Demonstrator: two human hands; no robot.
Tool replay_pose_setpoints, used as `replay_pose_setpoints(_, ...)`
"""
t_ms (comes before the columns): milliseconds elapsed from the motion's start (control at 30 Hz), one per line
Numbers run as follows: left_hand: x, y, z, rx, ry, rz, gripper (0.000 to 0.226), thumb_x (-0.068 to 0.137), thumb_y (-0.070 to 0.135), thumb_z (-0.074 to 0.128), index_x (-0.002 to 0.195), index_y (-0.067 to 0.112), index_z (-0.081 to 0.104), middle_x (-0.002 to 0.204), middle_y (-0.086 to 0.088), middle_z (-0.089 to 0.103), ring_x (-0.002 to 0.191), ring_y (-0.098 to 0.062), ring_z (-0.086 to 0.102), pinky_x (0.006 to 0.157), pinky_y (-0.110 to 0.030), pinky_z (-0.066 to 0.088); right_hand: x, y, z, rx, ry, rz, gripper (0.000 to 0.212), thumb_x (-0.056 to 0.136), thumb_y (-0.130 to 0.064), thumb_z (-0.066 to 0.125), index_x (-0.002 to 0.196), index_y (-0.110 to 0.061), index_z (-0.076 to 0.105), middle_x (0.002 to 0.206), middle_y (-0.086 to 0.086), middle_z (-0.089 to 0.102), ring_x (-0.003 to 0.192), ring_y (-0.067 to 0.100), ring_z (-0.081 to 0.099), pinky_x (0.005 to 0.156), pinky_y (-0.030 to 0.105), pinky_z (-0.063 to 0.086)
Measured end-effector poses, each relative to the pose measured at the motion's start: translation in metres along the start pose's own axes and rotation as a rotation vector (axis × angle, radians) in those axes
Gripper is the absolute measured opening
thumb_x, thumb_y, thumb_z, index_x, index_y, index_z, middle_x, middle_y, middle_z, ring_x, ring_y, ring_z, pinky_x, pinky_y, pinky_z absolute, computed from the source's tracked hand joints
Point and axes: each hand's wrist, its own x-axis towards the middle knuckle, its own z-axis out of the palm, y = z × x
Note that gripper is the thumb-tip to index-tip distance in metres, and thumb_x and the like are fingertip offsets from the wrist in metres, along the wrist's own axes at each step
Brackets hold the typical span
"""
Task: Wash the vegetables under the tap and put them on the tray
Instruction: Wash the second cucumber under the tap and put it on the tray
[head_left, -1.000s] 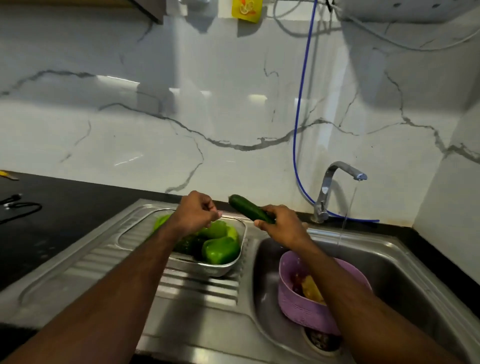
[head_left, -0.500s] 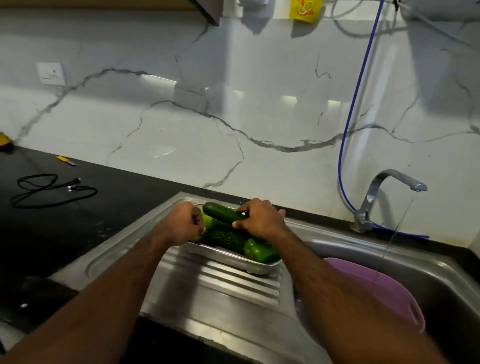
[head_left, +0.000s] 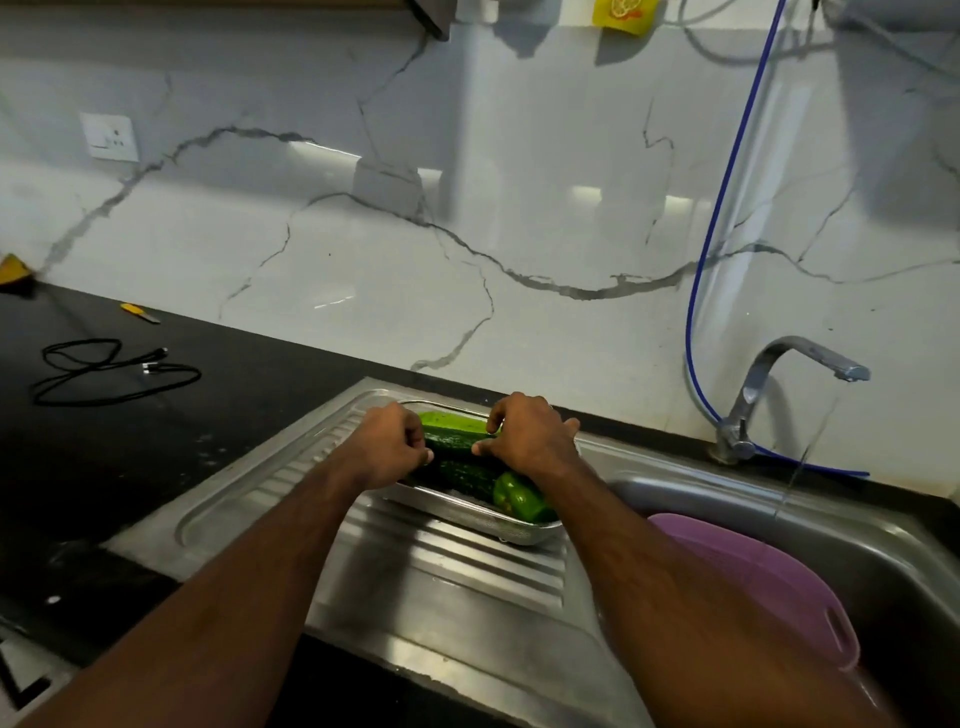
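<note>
A steel tray (head_left: 467, 513) stands on the sink's ribbed drainboard and holds green vegetables. A dark cucumber (head_left: 456, 442) lies across the top of the pile. My right hand (head_left: 530, 439) grips its right end from above. My left hand (head_left: 392, 441) has its fingers curled round the left end. Under it lie a second cucumber (head_left: 467, 479), a green pepper (head_left: 519, 501) and a paler green vegetable (head_left: 451, 421) at the back. The tap (head_left: 795, 364) at the right runs a thin stream into the basin.
A purple colander (head_left: 753, 571) sits in the sink basin (head_left: 914, 561) under my right forearm. On the black counter at the left lie a coiled black cable (head_left: 104, 374) and a small yellow-handled tool (head_left: 137, 312). A blue hose (head_left: 727, 208) hangs down the marble wall.
My right hand carried the cucumber left from above the sink basin and lowered it onto the vegetables in the tray. My left hand came to the cucumber's left end. The view swung left.
</note>
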Motion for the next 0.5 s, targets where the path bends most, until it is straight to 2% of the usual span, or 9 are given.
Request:
replay_pose_setpoints(167, 0.005, 0.017, 0.005, 0.038, 0.001, 0.004, 0.025, 0.078, 0.022, 0.081, 0.062, 0.017, 0.063, 0.062, 0.003, 0.06, 0.056, -0.008, 0.054, 0.049, -0.018, 0.034, -0.005, 0.014, -0.008, 0.029, 0.001, -0.007, 0.032, 0.08, -0.047, 0.084, 0.1, -0.029, 0.068, 0.096, -0.007, 0.06, 0.1, 0.018, 0.055, 0.104, 0.052, 0.033)
replay_pose_setpoints(300, 0.013, 0.047, 0.01, 0.014, 0.01, 0.039, 0.022, 0.079, 0.02, 0.08, 0.064, 0.016, 0.065, 0.062, 0.002, 0.062, 0.059, -0.008, 0.056, 0.049, -0.017, 0.035, -0.008, 0.032, -0.019, 0.061, 0.077, -0.013, 0.022, 0.086, -0.046, 0.079, 0.097, -0.028, 0.072, 0.099, -0.006, 0.07, 0.099, 0.018, 0.06, 0.096, 0.047, 0.035)
replay_pose_setpoints(400, 0.025, 0.082, 0.023, -0.04, 0.037, 0.09, 0.017, 0.078, 0.018, 0.079, 0.067, 0.012, 0.068, 0.063, 0.003, 0.065, 0.059, -0.002, 0.055, 0.051, -0.014, 0.038, -0.008, 0.06, -0.03, 0.052, 0.164, 0.009, 0.017, 0.096, -0.042, 0.066, 0.099, -0.027, 0.072, 0.101, -0.004, 0.072, 0.101, 0.022, 0.064, 0.097, 0.047, 0.039)
replay_pose_setpoints(500, 0.039, 0.122, 0.044, -0.098, 0.047, 0.143, 0.017, 0.079, 0.019, 0.079, 0.069, 0.01, 0.069, 0.061, 0.008, 0.062, 0.06, 0.002, 0.055, 0.048, -0.006, 0.033, -0.01, 0.098, -0.046, 0.027, 0.198, 0.059, 0.016, 0.099, -0.04, 0.06, 0.101, -0.027, 0.07, 0.104, -0.003, 0.071, 0.102, 0.022, 0.063, 0.099, 0.047, 0.041)
